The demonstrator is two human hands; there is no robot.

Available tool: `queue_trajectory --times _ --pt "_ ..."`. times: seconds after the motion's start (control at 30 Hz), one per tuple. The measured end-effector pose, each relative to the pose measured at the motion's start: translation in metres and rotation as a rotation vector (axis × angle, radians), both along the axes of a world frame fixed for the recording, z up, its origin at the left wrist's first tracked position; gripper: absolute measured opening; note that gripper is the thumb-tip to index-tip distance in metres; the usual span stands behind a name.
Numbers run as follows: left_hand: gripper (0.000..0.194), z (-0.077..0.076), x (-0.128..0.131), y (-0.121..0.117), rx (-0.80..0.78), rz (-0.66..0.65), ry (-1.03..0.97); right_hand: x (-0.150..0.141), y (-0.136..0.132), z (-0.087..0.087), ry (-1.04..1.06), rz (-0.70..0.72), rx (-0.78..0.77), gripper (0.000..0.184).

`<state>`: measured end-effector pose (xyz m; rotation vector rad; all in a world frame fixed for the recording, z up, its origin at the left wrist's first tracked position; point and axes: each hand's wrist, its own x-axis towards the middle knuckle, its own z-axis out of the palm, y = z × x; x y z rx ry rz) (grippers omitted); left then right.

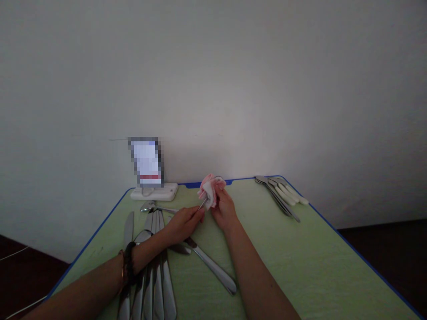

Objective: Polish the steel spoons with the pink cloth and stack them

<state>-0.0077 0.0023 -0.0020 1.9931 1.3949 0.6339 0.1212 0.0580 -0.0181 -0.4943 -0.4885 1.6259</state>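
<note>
My left hand is closed on the thin metal handle of a piece of cutlery; its other end is hidden in a pink and white cloth. My right hand grips that cloth, bunched around the hidden end. Both hands are above the far middle of the table. Below my left forearm lie several metal knives, side by side and partly covered by the arm. A spoon lies behind them, and a long metal handle slants toward the near right, its upper end hidden by my left hand.
The green table has a blue edge and stands against a grey wall. At back left, a blurred phone leans upright on a white base. Metal cutlery and white-handled cutlery lie at back right.
</note>
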Motion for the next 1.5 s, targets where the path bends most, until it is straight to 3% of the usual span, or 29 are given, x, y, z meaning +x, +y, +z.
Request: queue_trajectory --times 0.2,0.63,1.1,1.3,1.5 --pt "0.044 0.004 0.000 -0.002 -0.047 -0.044 -0.024 0.005 0.006 0.000 0.144 -0.189 -0.045 0.017" --pt "0.048 0.000 0.000 -0.002 -0.059 -0.032 -0.036 -0.001 0.000 0.001 -0.106 -0.140 -0.020 0.023" --pt "0.047 0.004 -0.001 -0.003 -0.022 -0.091 0.042 0.002 0.003 0.002 0.028 -0.315 -0.104 0.017" --pt "0.050 0.005 -0.002 -0.004 -0.024 -0.152 0.000 -0.001 0.001 0.003 -0.104 -0.221 -0.036 0.027" --pt "0.050 0.002 -0.002 -0.003 -0.017 -0.112 0.003 -0.002 -0.004 0.006 -0.241 -0.008 -0.018 0.038"
